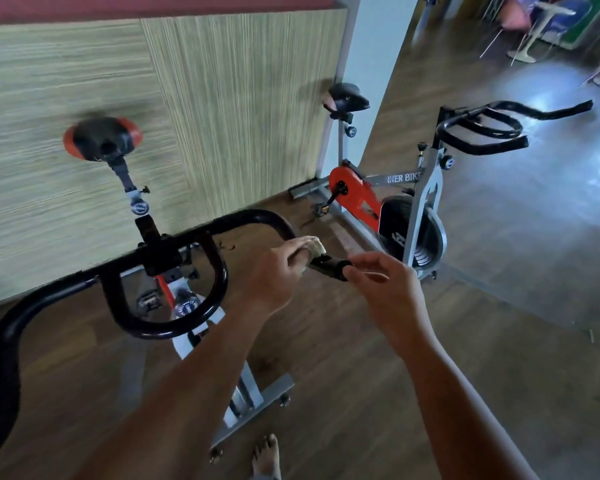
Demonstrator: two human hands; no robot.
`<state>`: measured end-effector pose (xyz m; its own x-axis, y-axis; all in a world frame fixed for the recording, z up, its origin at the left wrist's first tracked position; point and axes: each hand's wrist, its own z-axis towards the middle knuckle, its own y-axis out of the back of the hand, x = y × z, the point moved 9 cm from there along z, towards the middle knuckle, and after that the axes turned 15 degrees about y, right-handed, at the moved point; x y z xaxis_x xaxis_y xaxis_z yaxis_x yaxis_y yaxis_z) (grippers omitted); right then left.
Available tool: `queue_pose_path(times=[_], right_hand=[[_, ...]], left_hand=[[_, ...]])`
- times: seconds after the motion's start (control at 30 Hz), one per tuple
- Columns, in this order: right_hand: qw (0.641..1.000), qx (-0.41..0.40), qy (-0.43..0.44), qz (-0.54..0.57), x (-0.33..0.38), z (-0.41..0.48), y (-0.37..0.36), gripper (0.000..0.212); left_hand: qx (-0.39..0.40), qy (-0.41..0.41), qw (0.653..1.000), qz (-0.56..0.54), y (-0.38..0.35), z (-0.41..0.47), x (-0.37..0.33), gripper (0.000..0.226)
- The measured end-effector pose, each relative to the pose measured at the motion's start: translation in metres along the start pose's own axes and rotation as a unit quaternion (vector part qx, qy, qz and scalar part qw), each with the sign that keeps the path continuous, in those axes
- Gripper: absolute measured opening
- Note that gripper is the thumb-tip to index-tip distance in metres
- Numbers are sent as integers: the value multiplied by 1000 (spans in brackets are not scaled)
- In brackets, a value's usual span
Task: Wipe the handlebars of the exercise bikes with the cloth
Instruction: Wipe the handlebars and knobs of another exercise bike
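- Wood-plank floor [361, 393] fills the lower view; a pale striped wall panel [239, 109] stands behind the bikes.
- Near exercise bike [187, 327]: grey frame, red-and-black saddle [102, 137] toward the wall, front foot with small wheels by the viewer.
- Second exercise bike [409, 202]: to the right, well apart, red crank cover, partial lettering "NER BIK" on the frame, black saddle against the white pillar [361, 81]. Its handlebar [482, 131] is untouched by either hand.
- Near handlebar [174, 268]: black, with an inner loop and two outer horns. Left horn sweeps down to the frame edge; right horn arches up, then runs out to a blunt end grip.
- Left hand [274, 271]: closed around the right horn just short of its end, pressing the cloth against the bar.
- Right hand [385, 282]: fingers loosely curled, fingertips [349, 270] at the very end of the same horn; cannot tell whether they pinch it or only touch. A thin pale line crosses the palm; unidentifiable.
- Cloth [315, 247]: small, cream-coloured, bunched, mostly hidden under the left fingers, wrapped on the horn.
- Bare foot [265, 455]: on the floor at the bottom edge, beside the near bike's front foot.
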<state>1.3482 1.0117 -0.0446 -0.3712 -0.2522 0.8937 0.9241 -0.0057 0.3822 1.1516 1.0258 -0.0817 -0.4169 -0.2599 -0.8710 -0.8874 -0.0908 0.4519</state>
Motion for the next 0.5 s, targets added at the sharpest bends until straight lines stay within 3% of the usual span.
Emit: queue_pose_path(times=[0.2, 0.5], right_hand=[[998, 36, -23, 56, -2, 6, -3, 13], [994, 53, -34, 91, -1, 10, -3, 12]], left_hand=[[50, -46, 995, -75, -10, -35, -22, 29], [32, -21, 999, -26, -10, 4, 3, 26]])
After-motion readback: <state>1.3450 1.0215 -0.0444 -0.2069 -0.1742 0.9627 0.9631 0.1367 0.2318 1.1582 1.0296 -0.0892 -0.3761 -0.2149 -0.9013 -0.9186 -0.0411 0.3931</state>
